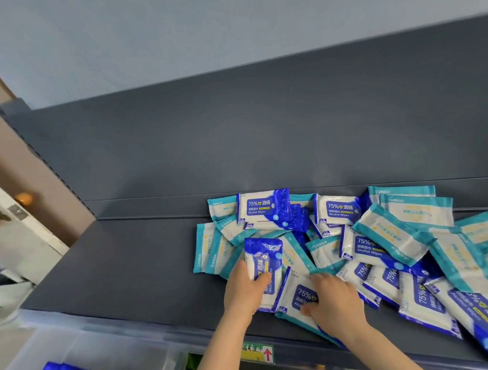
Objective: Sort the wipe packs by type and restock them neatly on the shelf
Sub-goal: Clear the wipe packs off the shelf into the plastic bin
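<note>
A jumbled heap of wipe packs covers the right half of the dark grey shelf (pixel 132 271). Some are blue-and-white alcohol wipe packs (pixel 264 209), others are teal-and-white packs (pixel 389 235). My left hand (pixel 244 288) grips one blue alcohol pack (pixel 265 261) at the heap's left edge, thumb across its front. My right hand (pixel 334 303) lies on another blue alcohol pack (pixel 298 293) at the shelf's front, with fingers curled at its edge.
The shelf's left half is bare grey metal. A clear plastic bin (pixel 105 362) below at the lower left holds more blue packs. A white door with orange knobs (pixel 24 199) stands at the left. A price label with a red arrow (pixel 259 353) sits on the shelf's front edge.
</note>
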